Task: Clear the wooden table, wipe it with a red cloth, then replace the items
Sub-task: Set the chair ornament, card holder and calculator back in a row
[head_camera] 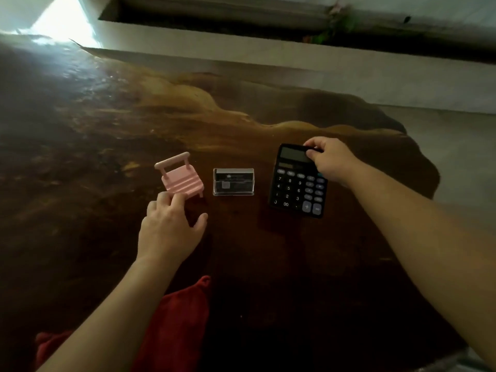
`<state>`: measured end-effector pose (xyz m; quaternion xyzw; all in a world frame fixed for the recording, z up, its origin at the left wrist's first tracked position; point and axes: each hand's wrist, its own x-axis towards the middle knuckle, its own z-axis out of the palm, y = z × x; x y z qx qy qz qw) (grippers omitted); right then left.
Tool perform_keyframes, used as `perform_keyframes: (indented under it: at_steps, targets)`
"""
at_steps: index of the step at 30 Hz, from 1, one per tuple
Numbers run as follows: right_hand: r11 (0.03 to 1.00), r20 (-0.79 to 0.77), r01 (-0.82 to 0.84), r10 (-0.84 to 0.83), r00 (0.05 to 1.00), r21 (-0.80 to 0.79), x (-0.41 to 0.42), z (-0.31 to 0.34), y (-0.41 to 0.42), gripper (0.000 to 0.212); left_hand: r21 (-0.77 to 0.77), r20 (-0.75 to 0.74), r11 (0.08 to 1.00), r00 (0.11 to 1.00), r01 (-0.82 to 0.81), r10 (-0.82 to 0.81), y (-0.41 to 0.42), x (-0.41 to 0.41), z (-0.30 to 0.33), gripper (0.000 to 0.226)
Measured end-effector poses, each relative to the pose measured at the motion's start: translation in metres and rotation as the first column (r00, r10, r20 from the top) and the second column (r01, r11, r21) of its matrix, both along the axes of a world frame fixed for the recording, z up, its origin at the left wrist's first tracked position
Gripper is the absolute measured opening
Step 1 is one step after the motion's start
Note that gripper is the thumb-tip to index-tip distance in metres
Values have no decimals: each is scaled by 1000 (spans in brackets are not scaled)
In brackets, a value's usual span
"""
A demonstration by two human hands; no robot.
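Three items stand in a row on the dark wooden table (107,124). A small pink toy chair (181,177) is on the left, a clear card holder (233,182) with dark cards in the middle, and a black calculator (296,183) on the right. My left hand (171,226) is just in front of the chair, fingers apart, fingertips touching its front edge. My right hand (331,159) pinches the calculator's top right corner by the display. A red cloth (174,323) lies crumpled at the near edge, partly under my left forearm.
The table has an irregular live edge, curving along the back and right. Beyond it are a pale floor (461,146) and a low white ledge (241,47) with a dark gap and some green leaves (335,25). Bright light falls at the far left.
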<state>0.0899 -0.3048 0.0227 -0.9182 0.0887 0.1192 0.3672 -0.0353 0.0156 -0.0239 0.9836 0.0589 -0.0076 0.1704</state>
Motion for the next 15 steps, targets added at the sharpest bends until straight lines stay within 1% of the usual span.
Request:
perform_keyframes:
  at_steps: [5, 8, 11, 13, 15]
  targets:
    - [999, -84, -26, 24, 996, -26, 3, -33, -8, 20, -5, 123, 1000, 992, 11, -10, -10, -1, -10, 48]
    - [999, -104, -38, 35, 994, -32, 7, -43, -6, 17, -11, 144, 999, 989, -45, 46, 0, 8, -15, 52]
    - [998, -108, -49, 44, 993, -41, 12, -50, -2, 17, 33, 144, 999, 989, 16, -20, 11, 16, -22, 46]
    - [997, -117, -68, 63, 991, -39, 15, -52, 2, 17, 21, 157, 998, 986, 54, -57, 17, 19, -27, 38]
    - [996, -121, -85, 80, 989, -36, 19, -54, 5, 18, 0, 170, 998, 983, 68, -67, 21, 23, -29, 35]
